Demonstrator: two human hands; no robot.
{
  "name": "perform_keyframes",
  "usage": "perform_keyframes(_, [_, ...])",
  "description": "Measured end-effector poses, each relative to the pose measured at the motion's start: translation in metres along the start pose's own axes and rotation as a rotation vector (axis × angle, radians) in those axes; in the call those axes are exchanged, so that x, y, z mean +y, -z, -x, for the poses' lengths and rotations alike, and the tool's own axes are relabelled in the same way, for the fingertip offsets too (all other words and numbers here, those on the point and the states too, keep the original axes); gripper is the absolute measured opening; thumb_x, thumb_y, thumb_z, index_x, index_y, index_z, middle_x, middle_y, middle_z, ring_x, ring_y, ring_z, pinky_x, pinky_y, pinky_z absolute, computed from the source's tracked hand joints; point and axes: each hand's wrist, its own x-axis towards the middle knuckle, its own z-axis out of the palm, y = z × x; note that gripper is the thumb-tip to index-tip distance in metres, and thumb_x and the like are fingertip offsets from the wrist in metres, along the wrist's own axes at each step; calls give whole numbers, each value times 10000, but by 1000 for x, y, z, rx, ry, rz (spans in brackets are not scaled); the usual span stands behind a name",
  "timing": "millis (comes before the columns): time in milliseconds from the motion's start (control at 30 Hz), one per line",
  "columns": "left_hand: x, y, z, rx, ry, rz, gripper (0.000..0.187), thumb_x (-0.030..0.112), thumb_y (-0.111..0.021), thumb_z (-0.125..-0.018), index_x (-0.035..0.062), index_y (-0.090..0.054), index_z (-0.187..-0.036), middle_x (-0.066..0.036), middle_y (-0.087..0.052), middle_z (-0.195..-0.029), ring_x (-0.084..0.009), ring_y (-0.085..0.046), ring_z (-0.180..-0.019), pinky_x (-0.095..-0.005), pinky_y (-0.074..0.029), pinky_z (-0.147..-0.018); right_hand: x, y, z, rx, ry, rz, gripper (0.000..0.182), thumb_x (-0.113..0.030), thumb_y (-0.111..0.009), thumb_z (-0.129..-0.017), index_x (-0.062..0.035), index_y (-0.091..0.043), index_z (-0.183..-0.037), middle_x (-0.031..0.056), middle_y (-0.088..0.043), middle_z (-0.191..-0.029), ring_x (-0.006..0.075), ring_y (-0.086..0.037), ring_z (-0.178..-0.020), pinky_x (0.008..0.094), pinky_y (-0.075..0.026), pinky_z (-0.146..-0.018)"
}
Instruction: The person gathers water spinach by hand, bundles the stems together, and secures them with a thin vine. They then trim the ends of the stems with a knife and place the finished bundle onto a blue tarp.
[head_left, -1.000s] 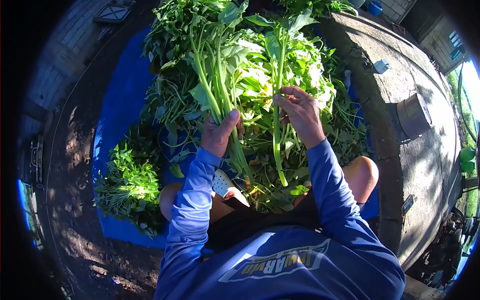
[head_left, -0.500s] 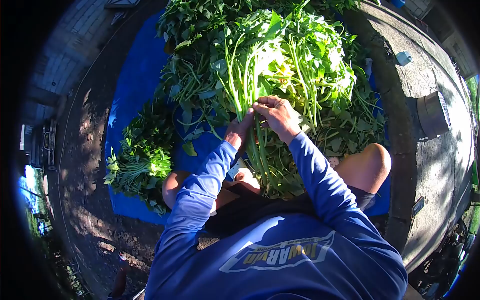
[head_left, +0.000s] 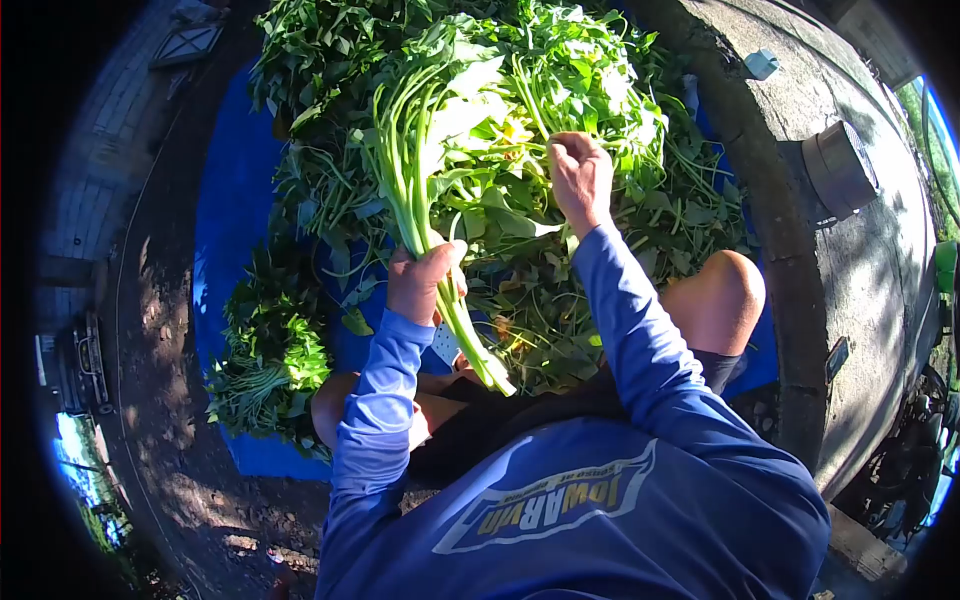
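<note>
A bunch of long green stems (head_left: 408, 180) with leafy tops is gripped in my left hand (head_left: 425, 280), its cut ends pointing down towards my lap. My right hand (head_left: 581, 178) is apart from the bunch, to its right, over the leafy pile (head_left: 600, 80). Its fingers are curled together; whatever they may hold is too small to make out. Loose stems and leaves lie beneath both hands.
The greens lie on a blue tarp (head_left: 225, 190). A smaller bundle of greens (head_left: 270, 365) is at the left. On the right runs a concrete ledge (head_left: 800, 130) with a round metal object (head_left: 842, 170) beside it. My bent knee (head_left: 722, 290) is at the right.
My hands have moved apart. The left has shifted left with the bunch, and the right has let go of the stems and moved up and to the right.
</note>
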Motion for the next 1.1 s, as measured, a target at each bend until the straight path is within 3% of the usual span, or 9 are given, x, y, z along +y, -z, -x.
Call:
perform_keyframes(133, [30, -11, -8, -105, 22, 222, 269, 136, -781, -904, 158, -525, -825, -10, -547, -645, -149, -588, -533, -320, -507, -523, 86, 28, -36, -161, 7, 778, 202, -226, -702, -848, -65, -792, -932, 203, -750, -965, 371, -735, -872, 422, -585, -814])
perform_keyframes(200, [23, -10, -15, -139, 45, 408, 276, 149, -789, -905, 166, -521, -839, -7, -545, -662, -145, -584, -555, -334, -509, -555, 161, 24, -39, -64, 277, 617, 205, -214, -679, -871, -77, -796, -968, 192, -752, -966, 355, -730, -924, 419, -577, -858])
perform_keyframes(300, [-5, 4, -26, -69, 173, 384, 191, 195, -733, -956, 169, -550, -910, 25, -522, -727, -135, -562, -634, -340, -484, -622, 185, 19, -51, -97, 152, 531, 188, -183, -692, -870, -54, -746, -995, 174, -740, -924, 336, -715, -885, 408, -565, -882])
perform_keyframes(367, [-29, 12, -32, 35, 252, 341, 221, 251, -780, -915, 154, -588, -965, 14, -544, -738, -159, -579, -638, -366, -507, -629, 134, 25, -41, -149, 376, 765, 177, -171, -692, -873, -39, -707, -991, 155, -727, -900, 318, -707, -856, 397, -557, -881])
perform_keyframes(467, [-33, 6, -32, 138, 263, 357, 227, 213, -795, -898, 141, -593, -971, 10, -553, -730, -165, -582, -617, -371, -508, -591, 110, 28, -34, -122, 156, 743, 192, -167, -610, -923, -95, -691, -1081, 187, -691, -942, 394, -690, -956, 502, -542, -941])
perform_keyframes(667, [-26, 6, -25, 231, 253, 197, 218, 225, -814, -872, 137, -615, -857, -6, -583, -725, -173, -609, -617, -354, -523, -594, -22, 70, -33, -334, -227, 21, 264, -246, -698, -995, -108, -637, -1212, 19, -680, -967, 125, -643, -853, 306, -539, -696])
perform_keyframes(733, [-23, 10, -20, 167, 326, 255, 201, 237, -830, -853, 114, -674, -887, -44, -680, -795, -189, -653, -638, -349, -555, -599, -55, 81, -25, -336, -322, -103, 285, -237, -694, -997, -113, -631, -1246, 34, -698, -1003, 125, -642, -832, 288, -535, -695])
perform_keyframes(1000, [-30, 7, -25, 141, 285, 257, 229, 213, -860, -839, 106, -672, -914, 7, -617, -746, -155, -617, -616, -367, -557, -609, -109, 84, 9, -109, 209, 165, 210, -168, -699, -988, -82, -703, -1178, -19, -650, -848, 76, -561, -699, 264, -460, -642])
perform_keyframes(1100, [-25, -3, -20, 149, 232, 299, 237, 186, -884, -822, 80, -680, -877, -19, -618, -714, -177, -597, -547, -368, -555, -576, -109, 64, 20, -109, 312, 161, 220, -166, -696, -976, -69, -708, -1174, 39, -708, -872, 103, -595, -722, 289, -484, -665])
